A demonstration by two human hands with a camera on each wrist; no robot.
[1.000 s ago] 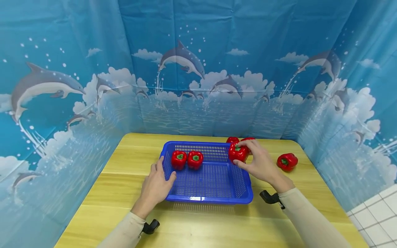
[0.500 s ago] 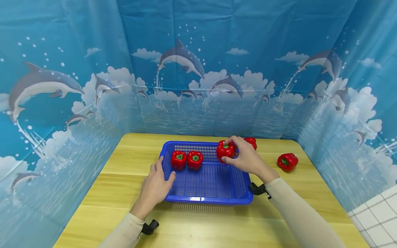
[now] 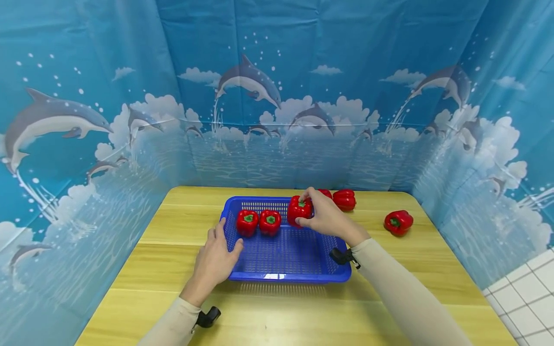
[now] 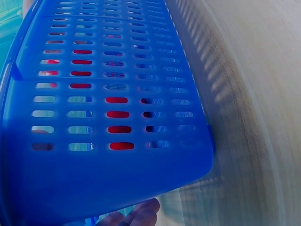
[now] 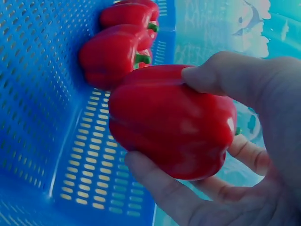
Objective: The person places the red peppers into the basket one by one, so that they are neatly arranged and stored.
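My right hand [image 3: 331, 218] grips a red bell pepper [image 3: 298, 211] over the back of the blue plastic basket [image 3: 281, 277]. In the right wrist view, thumb and fingers wrap round this pepper [image 5: 174, 125], its green stem mostly hidden. Two more red bell peppers, a left one [image 3: 247, 223] and a right one [image 3: 270, 222], stand side by side inside, stems up. At the basket's left rim, my left hand [image 3: 214, 259] holds on, thumb inside and fingers along the outer side. Its fingertips [image 4: 143, 214] show past the basket's wall in the left wrist view.
Behind the basket's back right corner lie a red bell pepper [image 3: 344, 199] and another [image 3: 325, 193], partly hidden by the right hand. One more bell pepper [image 3: 398, 222] lies at the right of the wooden table [image 3: 173, 230]. A dolphin-print curtain [image 3: 277, 158] encloses the back and sides.
My right hand has carried the bell pepper leftward over the basket, from its right back corner toward the two peppers inside. The left hand has stayed at the rim.
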